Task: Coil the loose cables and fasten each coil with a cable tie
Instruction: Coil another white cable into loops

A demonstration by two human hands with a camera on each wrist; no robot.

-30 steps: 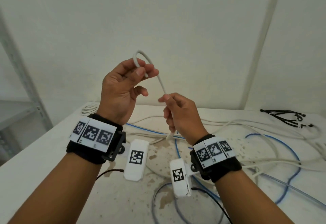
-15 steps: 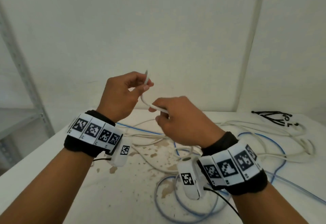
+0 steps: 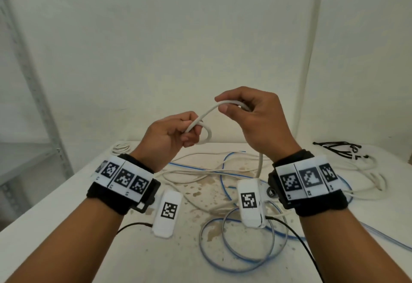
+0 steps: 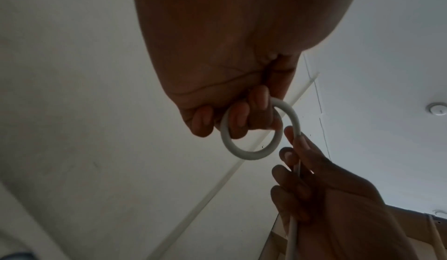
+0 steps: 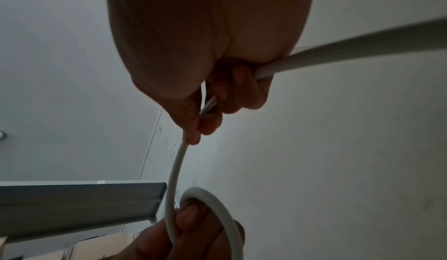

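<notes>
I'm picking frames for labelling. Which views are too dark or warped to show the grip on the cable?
Head view: evenly lit and sharp, though wide-angle bends the wall edges; both hands on the white cable read clearly. Left wrist view: the left hand is a backlit dark shape, yet the loop stands out. Right wrist view: dim, the right hand shadowed, the near cable blurred.

pale plaster wall fills the view ahead, flat and bare, with a thin white conduit running up it on the right. over on the left, a grey metal shelving unit, its slotted upright leaning across the frame. below, a white table with brown stains spattered across the middle. from the left wrist view, a round ceiling fitting. light is soft, even.
</notes>
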